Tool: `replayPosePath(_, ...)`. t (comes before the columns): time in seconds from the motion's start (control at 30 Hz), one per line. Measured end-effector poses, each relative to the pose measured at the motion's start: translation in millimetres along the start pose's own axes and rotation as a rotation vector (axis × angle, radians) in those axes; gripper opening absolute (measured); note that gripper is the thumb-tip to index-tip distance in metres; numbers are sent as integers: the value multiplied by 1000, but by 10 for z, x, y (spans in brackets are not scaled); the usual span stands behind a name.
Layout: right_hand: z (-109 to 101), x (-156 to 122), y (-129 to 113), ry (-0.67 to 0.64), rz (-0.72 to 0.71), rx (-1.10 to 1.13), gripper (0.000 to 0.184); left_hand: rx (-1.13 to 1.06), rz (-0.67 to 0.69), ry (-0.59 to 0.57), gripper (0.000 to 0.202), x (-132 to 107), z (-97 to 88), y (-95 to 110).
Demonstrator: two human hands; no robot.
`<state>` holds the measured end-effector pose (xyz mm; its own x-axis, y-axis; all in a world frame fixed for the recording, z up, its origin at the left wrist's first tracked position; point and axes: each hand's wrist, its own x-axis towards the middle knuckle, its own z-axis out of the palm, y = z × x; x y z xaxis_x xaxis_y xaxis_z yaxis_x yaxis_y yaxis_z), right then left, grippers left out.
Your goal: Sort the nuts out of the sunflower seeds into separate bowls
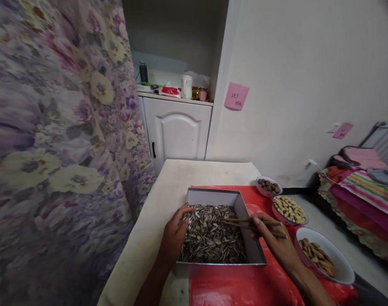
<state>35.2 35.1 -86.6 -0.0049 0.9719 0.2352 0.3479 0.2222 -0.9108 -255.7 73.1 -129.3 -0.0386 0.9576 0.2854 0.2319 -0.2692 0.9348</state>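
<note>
A grey box (213, 196) full of striped sunflower seeds (213, 240) sits on a red sheet (245, 284) on the table. My left hand (175, 236) grips the box's left wall, fingers curled over its rim. My right hand (270, 233) is closed on a pair of wooden chopsticks (237, 222). Their tips reach left over the seeds near the box's middle.
Three bowls stand right of the box: brown nuts (268, 185), peanuts (289, 209), almonds (321, 255). A floral curtain (53, 148) hangs at left. A white cabinet (176, 131) with bottles stands behind. A bed with striped covers (366, 187) is at right.
</note>
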Motion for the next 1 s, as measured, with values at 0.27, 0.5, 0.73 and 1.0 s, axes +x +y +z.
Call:
replayPosePath(0.27, 113, -9, 46, -29, 30, -6, 40, -6, -15, 8, 33, 0, -2, 17)
replayPosePath(0.5, 145, -31, 10, -16, 4, -25, 38, 9, -9, 5, 33, -4, -9, 19)
replayPosePath(0.73, 199, -20, -6, -20, -1, -13, 35, 8, -10, 8, 33, 4, -3, 0)
replayPosePath(1.0, 146, -33, 10, 12, 13, -7, 34, 9, 7, 8, 31, -2, 1, 2)
